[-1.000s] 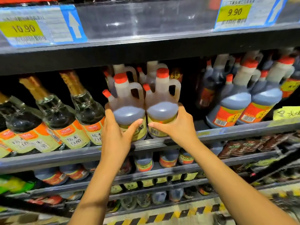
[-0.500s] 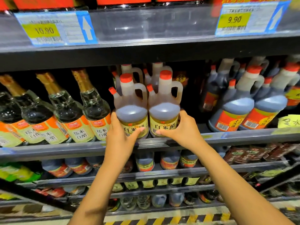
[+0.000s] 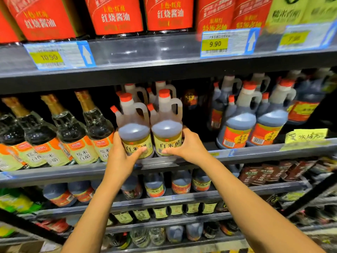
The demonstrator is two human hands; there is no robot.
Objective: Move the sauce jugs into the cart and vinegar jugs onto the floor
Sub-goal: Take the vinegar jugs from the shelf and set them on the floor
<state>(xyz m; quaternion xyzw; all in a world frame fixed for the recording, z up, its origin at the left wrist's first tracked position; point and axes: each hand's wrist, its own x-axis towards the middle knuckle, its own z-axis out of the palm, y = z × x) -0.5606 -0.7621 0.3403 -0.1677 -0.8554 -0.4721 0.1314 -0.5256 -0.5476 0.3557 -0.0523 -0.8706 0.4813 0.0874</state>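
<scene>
Two white-vinegar jugs with red caps and yellow labels stand side by side at the front of the middle shelf. My left hand is wrapped around the base of the left vinegar jug. My right hand grips the base of the right vinegar jug. Both jugs stay upright and touch each other. More jugs of the same kind stand behind them. Dark sauce jugs with red-orange labels stand to the right on the same shelf.
Glass vinegar bottles with gold foil necks lean at the left. The upper shelf carries red-labelled soy sauce bottles and price tags. Lower shelves hold several smaller jugs and bottles. No cart or floor space shows.
The view has tilted up, showing the upper shelf's red bottles. Both hands keep their grip low on the two jugs, which sit slightly closer to the shelf's front edge.
</scene>
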